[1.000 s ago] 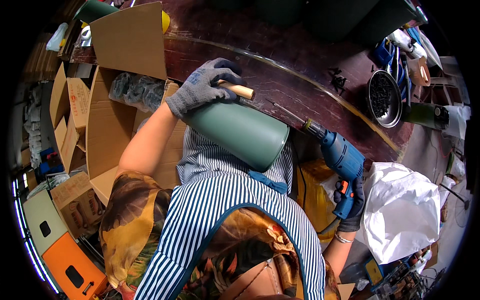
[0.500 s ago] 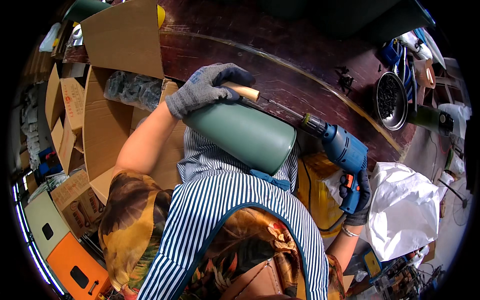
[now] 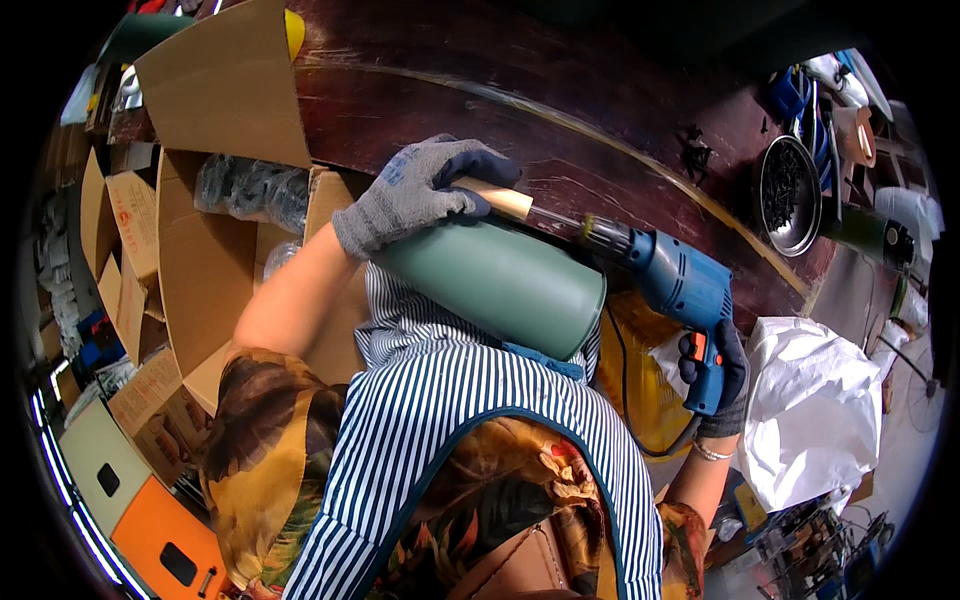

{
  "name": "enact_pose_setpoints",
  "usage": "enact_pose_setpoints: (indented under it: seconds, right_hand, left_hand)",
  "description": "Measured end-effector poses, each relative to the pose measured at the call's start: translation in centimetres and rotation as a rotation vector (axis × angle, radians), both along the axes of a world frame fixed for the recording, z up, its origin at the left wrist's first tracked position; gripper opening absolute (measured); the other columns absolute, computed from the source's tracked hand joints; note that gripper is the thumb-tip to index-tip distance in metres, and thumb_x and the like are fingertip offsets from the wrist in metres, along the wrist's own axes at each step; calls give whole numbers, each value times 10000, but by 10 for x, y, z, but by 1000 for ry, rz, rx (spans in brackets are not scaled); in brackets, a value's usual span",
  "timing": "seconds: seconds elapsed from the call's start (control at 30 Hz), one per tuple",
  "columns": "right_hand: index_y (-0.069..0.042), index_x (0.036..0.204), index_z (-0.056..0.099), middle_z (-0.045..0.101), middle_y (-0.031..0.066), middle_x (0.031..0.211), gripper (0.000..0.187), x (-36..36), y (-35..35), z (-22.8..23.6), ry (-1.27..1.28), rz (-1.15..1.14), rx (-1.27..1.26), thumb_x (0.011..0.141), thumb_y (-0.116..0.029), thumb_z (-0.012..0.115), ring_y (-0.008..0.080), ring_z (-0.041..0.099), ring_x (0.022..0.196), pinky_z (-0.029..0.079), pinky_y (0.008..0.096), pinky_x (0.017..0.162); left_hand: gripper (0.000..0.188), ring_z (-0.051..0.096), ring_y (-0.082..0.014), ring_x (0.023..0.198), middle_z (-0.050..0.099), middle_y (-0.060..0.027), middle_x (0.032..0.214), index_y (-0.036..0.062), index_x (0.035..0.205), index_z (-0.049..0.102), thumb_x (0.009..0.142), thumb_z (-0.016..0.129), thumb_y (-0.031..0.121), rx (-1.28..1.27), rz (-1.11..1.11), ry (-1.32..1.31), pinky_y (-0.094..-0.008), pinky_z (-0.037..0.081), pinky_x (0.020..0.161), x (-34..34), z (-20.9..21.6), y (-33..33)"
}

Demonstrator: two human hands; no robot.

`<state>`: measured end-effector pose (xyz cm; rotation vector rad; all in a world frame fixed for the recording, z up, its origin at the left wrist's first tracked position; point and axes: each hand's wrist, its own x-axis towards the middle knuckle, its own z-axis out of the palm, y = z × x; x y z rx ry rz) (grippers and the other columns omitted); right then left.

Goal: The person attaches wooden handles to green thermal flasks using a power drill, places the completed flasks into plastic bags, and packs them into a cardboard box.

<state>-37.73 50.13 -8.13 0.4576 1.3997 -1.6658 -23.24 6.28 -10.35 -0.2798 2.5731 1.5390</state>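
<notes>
My left hand [image 3: 415, 195], in a grey glove with dark palm, is closed around a short wooden handle [image 3: 510, 201]. It rests on a dark green cylinder [image 3: 490, 280] lying on its side across my lap. My right hand [image 3: 732, 385], gloved too, grips a blue power drill [image 3: 685, 285] by its handle, near the orange trigger. From the chuck a thin metal bit [image 3: 555, 217] runs to the end of the wooden handle. Whether the bit goes into the wood or only touches its end, I cannot tell.
A dark red worktable [image 3: 420, 110] stretches ahead, with a metal bowl of small black parts [image 3: 788, 200] at its right. Open cardboard boxes [image 3: 205, 260] stand at left, holding plastic-wrapped items. At right are a white sack [image 3: 815, 410] and a yellow container [image 3: 645, 385]; the drill's cord [image 3: 625, 400] hangs before it.
The drill has moved left toward the wooden handle, and less of the bit shows between them. The left hand keeps its hold on the handle.
</notes>
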Motion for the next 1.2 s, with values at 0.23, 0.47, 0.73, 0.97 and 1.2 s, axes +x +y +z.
enact_pose_setpoints:
  seconds: [0.23, 0.47, 0.73, 0.97, 1.2]
  right_hand:
    - [60, 1247, 568, 701, 265, 1008, 582, -14, -8, 3, -259, -15, -18, 1042, -474, 460, 312, 720, 771, 604, 310, 565]
    - [-21, 1204, 543, 642, 164, 738, 411, -17, -22, 10, -195, 1, 6, 1050, -397, 475, 162, 539, 457, 435, 223, 397]
    - [2, 1296, 508, 648, 159, 794, 534, -23, -11, -19, -160, 123, -132, 1020, -455, 534, 172, 575, 535, 480, 250, 488]
    - [17, 1331, 525, 688, 115, 1028, 704, -35, 13, -49, 200, 376, -60, 816, -359, 824, 207, 678, 868, 564, 342, 773]
    - [37, 1330, 583, 692, 78, 1134, 530, -13, 25, -63, 321, 71, -47, 908, -252, 718, 146, 656, 982, 526, 279, 884]
  left_hand:
    - [439, 626, -247, 1118, 676, -141, 1178, -3, 1182, 696, 773, 750, 147, 70, 34, -54, -375, 476, 1018, -3, 6, 2]
    - [411, 614, -295, 1064, 703, -121, 1142, 58, 1153, 710, 776, 720, 221, 40, 22, -42, -409, 485, 981, -2, 0, -2]
    - [405, 605, -292, 1084, 698, -118, 1160, 52, 1153, 708, 779, 720, 207, 28, 33, -61, -406, 475, 995, -7, 2, -1]
    - [488, 613, -276, 1101, 664, -143, 1160, 1, 1184, 689, 760, 778, 226, 82, 4, -59, -378, 465, 1003, -10, 4, -1]
    - [535, 610, -323, 1048, 691, -121, 1134, 88, 1233, 694, 748, 803, 287, -575, -83, 124, -421, 469, 947, 15, 5, 22]
